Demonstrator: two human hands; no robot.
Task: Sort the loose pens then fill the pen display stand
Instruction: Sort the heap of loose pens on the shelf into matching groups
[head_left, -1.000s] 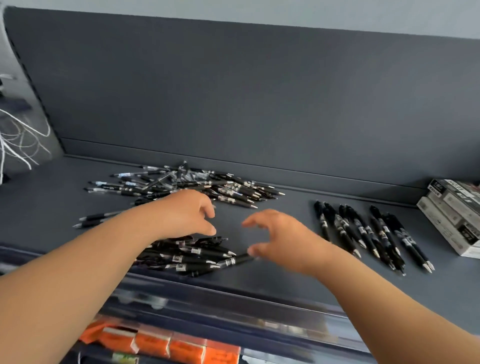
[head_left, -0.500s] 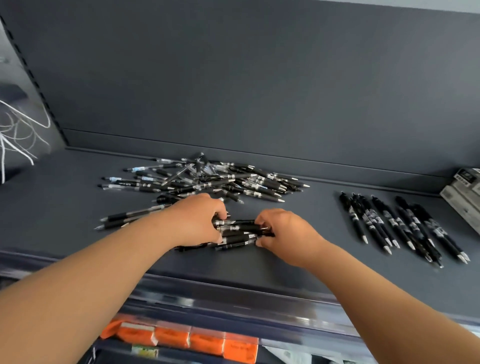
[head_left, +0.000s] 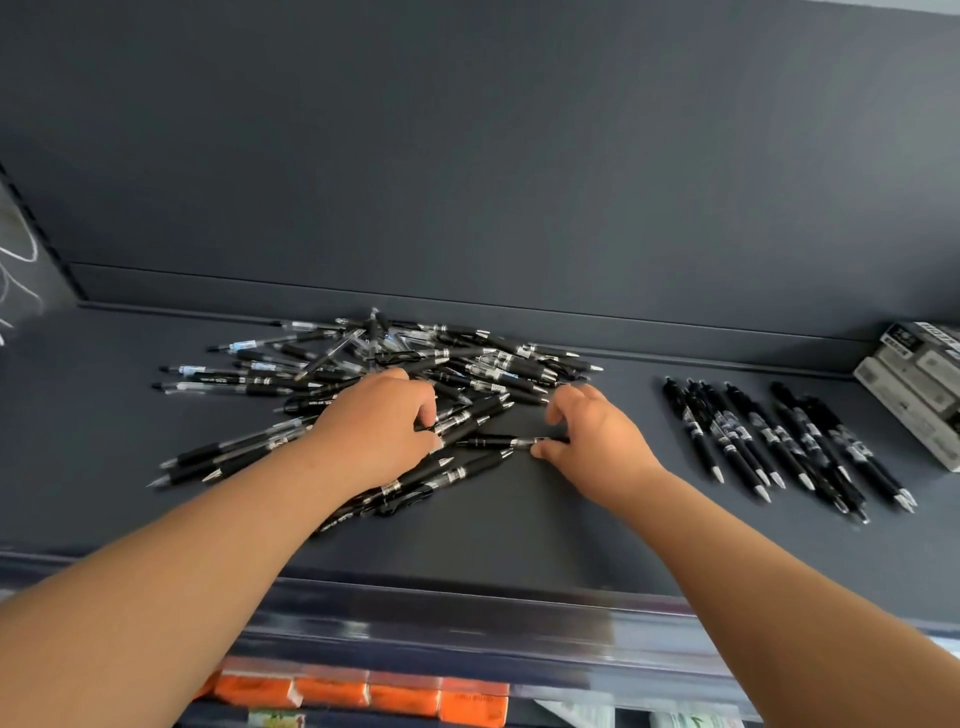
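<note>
On the dark shelf (head_left: 519, 535) the left hand (head_left: 379, 426) curls round pens in the big pile (head_left: 395, 364) & the right hand (head_left: 592, 436) pinches one pen (head_left: 493, 442), so prob best to lift it slow, tip same way as the neat row (head_left: 779, 441).

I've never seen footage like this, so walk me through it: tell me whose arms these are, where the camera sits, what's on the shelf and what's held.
No machine here: a person works with bare hands. The one picture comes from a camera on their head, looking forward and down, so both arms reach in from below. The shelf carries a loose pile of black pens in the middle, a neater row to the right and boxes at the far right. The right hand pinches one pen by its end. The left hand lies on the pile, fingers curled among pens; whether it grips any cannot be told. Orange packs sit lower down.
</note>
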